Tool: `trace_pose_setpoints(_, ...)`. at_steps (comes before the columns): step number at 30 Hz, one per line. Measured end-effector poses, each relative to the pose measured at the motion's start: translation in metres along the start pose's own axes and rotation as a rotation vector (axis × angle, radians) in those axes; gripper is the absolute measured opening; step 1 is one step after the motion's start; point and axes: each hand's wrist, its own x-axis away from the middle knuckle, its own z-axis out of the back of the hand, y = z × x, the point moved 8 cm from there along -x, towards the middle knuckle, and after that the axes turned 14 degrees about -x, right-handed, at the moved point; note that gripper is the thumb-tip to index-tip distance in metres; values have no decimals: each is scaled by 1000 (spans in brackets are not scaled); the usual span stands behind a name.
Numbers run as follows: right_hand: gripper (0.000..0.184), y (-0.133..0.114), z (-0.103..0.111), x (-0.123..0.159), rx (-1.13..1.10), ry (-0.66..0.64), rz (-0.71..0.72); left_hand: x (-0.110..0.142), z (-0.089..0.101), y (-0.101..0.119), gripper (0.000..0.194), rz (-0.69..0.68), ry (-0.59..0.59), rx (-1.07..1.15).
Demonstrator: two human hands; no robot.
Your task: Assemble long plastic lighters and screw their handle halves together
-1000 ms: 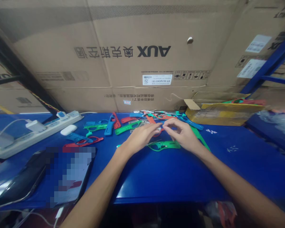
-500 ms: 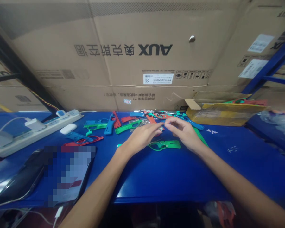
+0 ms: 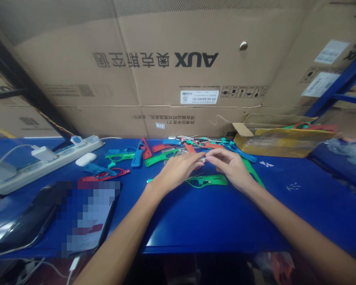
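Note:
My left hand (image 3: 178,169) and my right hand (image 3: 230,166) meet fingertip to fingertip above the blue table (image 3: 213,221). Both pinch a small metal piece (image 3: 202,159) between them; it is too small to name. Just under the hands lies a green plastic handle part (image 3: 206,181), flat on the table. Behind the hands spreads a heap of several blue, green and red plastic handle parts (image 3: 166,150).
A white power strip (image 3: 47,160) with plugged chargers and a white earbud case (image 3: 85,159) sit at the left. A dark tablet and phone (image 3: 32,221) lie near the front left. An open yellowish box (image 3: 281,140) stands at the right. Large cardboard cartons (image 3: 178,71) wall the back.
Both hands stayed together over the green part, with the fingers closing in slightly on the small piece. The view shifted a little.

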Motion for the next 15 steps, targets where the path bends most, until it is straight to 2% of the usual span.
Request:
trace_pose_setpoints(4,29,3,3,0,-23,48,-26,0,3,3,31,-20,23,-4)
trace_pose_setpoints(9,30,9,2,1,-53,48,-106,-1,4,3,27,-13,22,-14)
trace_pose_setpoints(15,29,12,1,1,-83,31,-124,-1,4,2,28,-16,39,-33)
